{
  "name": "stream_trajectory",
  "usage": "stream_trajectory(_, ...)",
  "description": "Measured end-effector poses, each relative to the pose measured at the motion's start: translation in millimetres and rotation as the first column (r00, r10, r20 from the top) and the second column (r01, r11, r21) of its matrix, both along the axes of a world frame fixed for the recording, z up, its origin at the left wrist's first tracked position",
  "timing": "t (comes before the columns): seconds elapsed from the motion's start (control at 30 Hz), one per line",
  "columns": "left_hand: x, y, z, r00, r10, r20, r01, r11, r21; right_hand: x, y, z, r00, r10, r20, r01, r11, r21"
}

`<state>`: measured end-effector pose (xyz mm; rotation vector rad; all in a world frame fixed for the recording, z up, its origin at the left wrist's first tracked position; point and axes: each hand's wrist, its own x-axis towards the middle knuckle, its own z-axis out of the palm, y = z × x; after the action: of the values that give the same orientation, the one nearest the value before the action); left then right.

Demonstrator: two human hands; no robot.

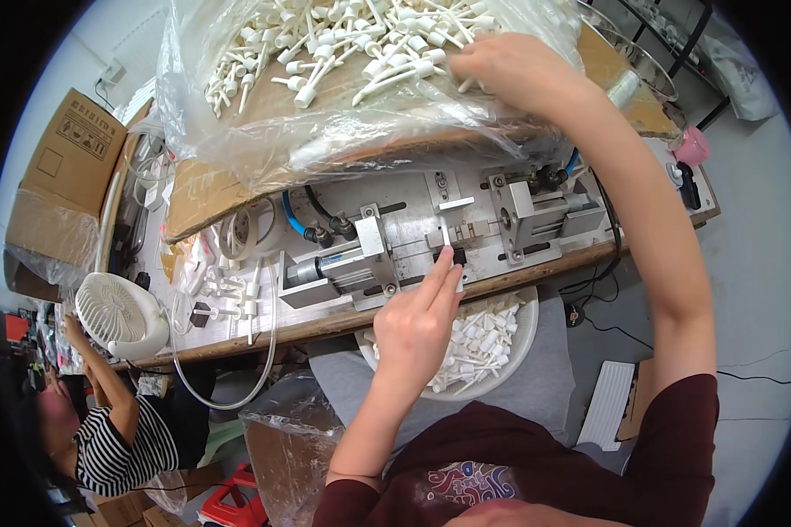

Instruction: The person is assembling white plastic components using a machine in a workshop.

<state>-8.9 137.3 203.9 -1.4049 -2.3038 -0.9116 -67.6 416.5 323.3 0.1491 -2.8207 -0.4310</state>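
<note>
My left hand (417, 329) reaches up to the metal fixture on the bench, index and middle fingers stretched forward. Its fingertips meet the lower end of a slim white plastic part (446, 234), which stands in the fixture between two pneumatic cylinders (347, 263) (549, 215). The thumb is hidden. At the far side, my right hand (505, 72) is at the right edge of a heap of white plastic parts (325, 44) with stems and round caps. Its fingers are curled, and what they hold, if anything, cannot be made out.
The heap lies in clear plastic sheeting on cardboard (198, 200) above the bench. A white basin (529, 338) of similar parts sits below the bench edge, at my lap. A white fan (121, 314) and another person (127, 430) are at left. Blue and black hoses run to the cylinders.
</note>
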Motion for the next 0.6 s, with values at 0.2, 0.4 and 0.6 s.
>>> stream_trajectory(0.2, -7, 8, 3, 1.000, -0.001, -0.026, -0.001, 0.998, -0.059, -5, -1, -4, 0.991, 0.104, -0.078, -0.117, 0.977, -0.179)
stream_trajectory(0.4, -8, 5, -1, 1.000, 0.000, 0.030, 0.001, 0.999, -0.051, 18, -14, -8, 0.903, 0.150, -0.403, -0.337, 0.828, -0.448)
stream_trajectory(0.6, -7, 4, -1, 1.000, 0.006, 0.022, -0.004, 0.997, -0.079, 34, -30, -11, 0.852, 0.116, -0.511, -0.358, 0.841, -0.406)
